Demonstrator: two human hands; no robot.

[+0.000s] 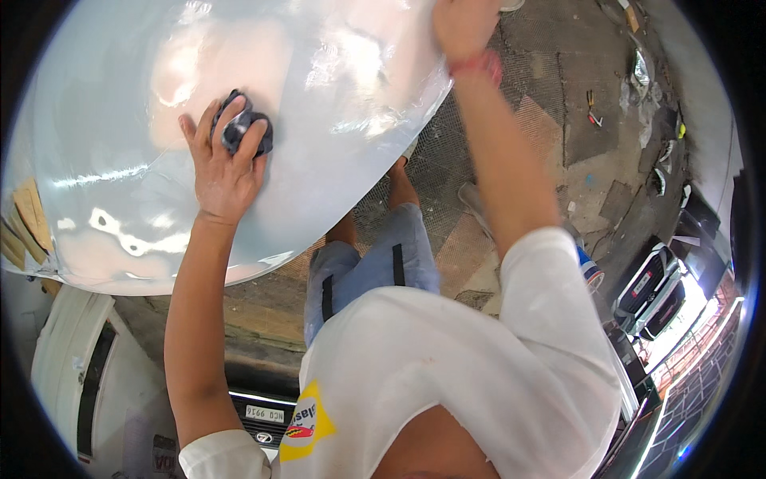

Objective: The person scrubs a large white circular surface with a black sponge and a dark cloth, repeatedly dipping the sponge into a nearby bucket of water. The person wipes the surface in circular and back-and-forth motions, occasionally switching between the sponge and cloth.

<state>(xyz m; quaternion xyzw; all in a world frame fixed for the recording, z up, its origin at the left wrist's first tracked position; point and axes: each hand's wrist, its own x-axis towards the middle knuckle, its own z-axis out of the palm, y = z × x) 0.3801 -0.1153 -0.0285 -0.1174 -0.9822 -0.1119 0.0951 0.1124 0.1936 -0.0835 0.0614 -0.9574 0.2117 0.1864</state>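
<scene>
A large glossy white car body panel (120,184) fills the upper left of the view. My left hand (222,164) presses a crumpled dark grey cloth (242,128) flat against the panel's surface, fingers curled over the cloth. My right hand (464,24) rests on the panel's upper right edge, with a red band on the wrist; its fingers are partly cut off by the top of the picture. My white shirt and blue shorts show below the panel.
Brown masking paper (24,219) is taped at the panel's left edge. Another white body part (68,351) lies at lower left. A white car (654,287) stands at right. Small tools (592,108) and scraps lie on the tiled floor.
</scene>
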